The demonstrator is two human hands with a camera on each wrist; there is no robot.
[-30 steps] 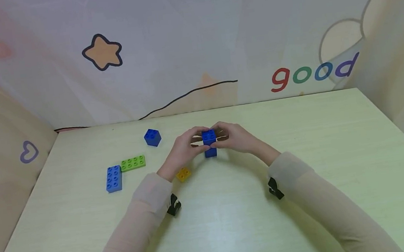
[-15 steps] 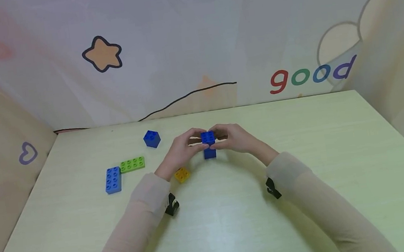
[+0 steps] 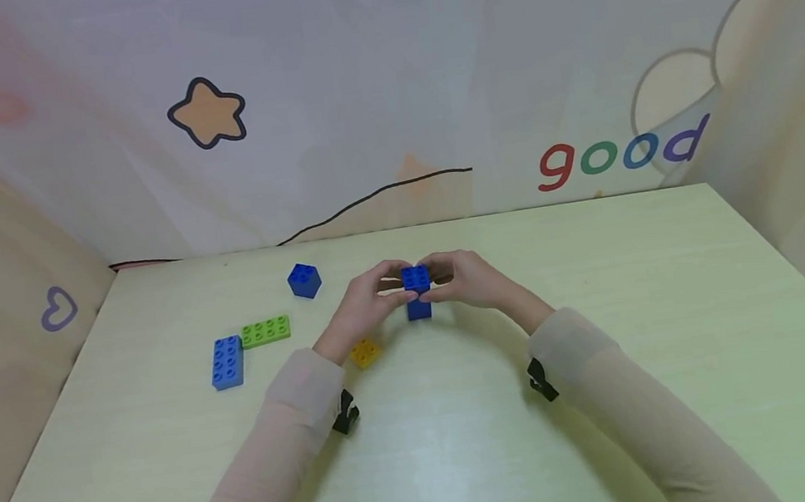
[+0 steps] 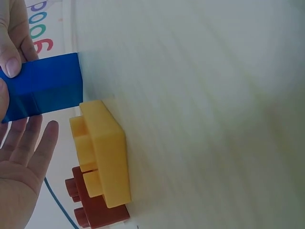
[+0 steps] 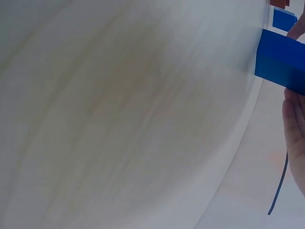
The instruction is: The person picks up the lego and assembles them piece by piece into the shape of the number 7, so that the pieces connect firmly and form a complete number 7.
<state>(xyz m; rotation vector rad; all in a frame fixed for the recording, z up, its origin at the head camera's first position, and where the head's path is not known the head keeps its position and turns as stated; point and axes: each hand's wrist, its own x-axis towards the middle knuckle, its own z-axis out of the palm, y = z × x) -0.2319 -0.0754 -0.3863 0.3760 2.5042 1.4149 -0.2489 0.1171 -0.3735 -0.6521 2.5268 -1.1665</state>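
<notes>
Two dark blue toy building bricks stand stacked upright at mid-table, an upper brick [image 3: 415, 274] over a lower brick [image 3: 419, 311]. My left hand [image 3: 365, 299] pinches the upper one from the left, thumb in front and fingers behind. From the other side my right hand [image 3: 472, 278] grips it the same way, and the two thumbs nearly meet at its front. In the left wrist view the blue stack [image 4: 57, 83] shows its smooth sides, its base close to the table. The right wrist view catches the stack [image 5: 279, 59] at its edge.
A yellow brick [image 3: 366, 353] lies by my left wrist; a red-brown brick [image 4: 100, 207] behind it is hidden in the head view. Left of the hands lie a dark blue brick [image 3: 304, 281], a green brick [image 3: 266, 331] and a lighter blue brick [image 3: 226, 363]. A printed curtain [image 3: 351, 81] backs the table.
Both hands stay on the upper blue brick in almost the same pose. The whole head view has shifted down slightly; the loose bricks keep their places.
</notes>
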